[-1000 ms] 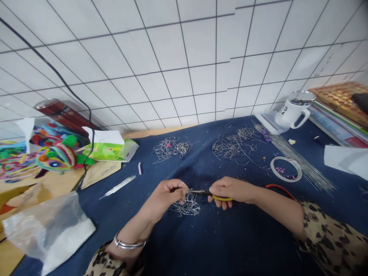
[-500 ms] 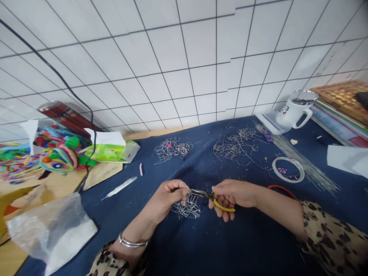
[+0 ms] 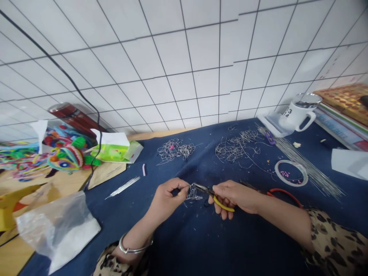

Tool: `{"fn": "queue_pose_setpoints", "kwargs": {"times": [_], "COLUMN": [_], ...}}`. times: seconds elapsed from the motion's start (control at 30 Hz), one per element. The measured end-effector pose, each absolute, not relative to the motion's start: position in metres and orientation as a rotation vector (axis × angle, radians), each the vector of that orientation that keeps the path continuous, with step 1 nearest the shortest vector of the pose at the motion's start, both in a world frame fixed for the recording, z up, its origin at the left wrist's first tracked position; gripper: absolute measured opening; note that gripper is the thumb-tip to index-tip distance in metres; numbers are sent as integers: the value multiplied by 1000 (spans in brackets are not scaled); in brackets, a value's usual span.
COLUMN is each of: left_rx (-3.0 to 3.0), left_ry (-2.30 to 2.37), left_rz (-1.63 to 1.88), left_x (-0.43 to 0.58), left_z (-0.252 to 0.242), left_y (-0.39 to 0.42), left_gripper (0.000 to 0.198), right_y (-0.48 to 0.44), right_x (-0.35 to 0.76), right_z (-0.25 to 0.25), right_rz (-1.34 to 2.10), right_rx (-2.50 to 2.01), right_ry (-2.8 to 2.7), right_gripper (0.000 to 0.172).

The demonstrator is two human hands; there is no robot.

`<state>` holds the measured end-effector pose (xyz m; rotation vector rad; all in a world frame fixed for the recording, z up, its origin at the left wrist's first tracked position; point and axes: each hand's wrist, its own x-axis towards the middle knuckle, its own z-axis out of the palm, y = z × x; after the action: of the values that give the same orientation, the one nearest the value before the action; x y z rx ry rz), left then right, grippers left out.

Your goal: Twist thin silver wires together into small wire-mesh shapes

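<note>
Left hand [image 3: 169, 195]: thumb and index pinched narrow on a short wire piece [image 3: 189, 186], bracelet [image 3: 133, 250] on that wrist. Right hand [image 3: 237, 196]: fingers wrapped round yellow-handled pliers [image 3: 224, 204], thumb on top, one handle showing below the palm. Pliers point left, nose right at the wire by the left fingertips; can't tell if the jaws bite it, too small. Wire piece sits between the two hands, over a small heap of bent wire bits [image 3: 194, 195] on the blue cloth [image 3: 178, 245] that covers the worktop [image 3: 67, 178].

Around it: two tangled wire heaps farther back, left one [image 3: 175, 150] with a pink spot in it, right one [image 3: 237, 145] larger. Red-handled tool [image 3: 287, 193] lies partly behind the right forearm. Just past it, a clear ring [image 3: 276, 174] with pink beads [image 3: 284, 174] inside, beside a bundle of long straight wires [image 3: 312, 165]. White mug [image 3: 296, 117] at back right, near the wall. Short straight wires [image 3: 123, 187] lie to the left of the left hand, clear plastic bag [image 3: 61, 230] nearer the left edge
</note>
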<state>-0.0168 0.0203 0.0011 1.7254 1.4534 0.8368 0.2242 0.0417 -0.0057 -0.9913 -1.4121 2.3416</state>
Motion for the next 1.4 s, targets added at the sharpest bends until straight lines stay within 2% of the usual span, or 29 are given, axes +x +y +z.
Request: {"fn": "queue_pose_setpoints", "kwargs": {"times": [0.77,1.4], "left_rx": [1994,1848], "left_ry": [1704,1735], "left_rz": [1123,1176], "left_x": [-4,-2], "left_z": [-10,-16], "left_y": [7,5], "left_gripper": [10,10], "right_y": [9,-42], "right_x": [196,157], "right_z": [10,-3], "right_rz": [2308,1839], "right_rx": [-1114,-1230], "right_ry": [-1194,-1005], "right_gripper": [45,49]}}
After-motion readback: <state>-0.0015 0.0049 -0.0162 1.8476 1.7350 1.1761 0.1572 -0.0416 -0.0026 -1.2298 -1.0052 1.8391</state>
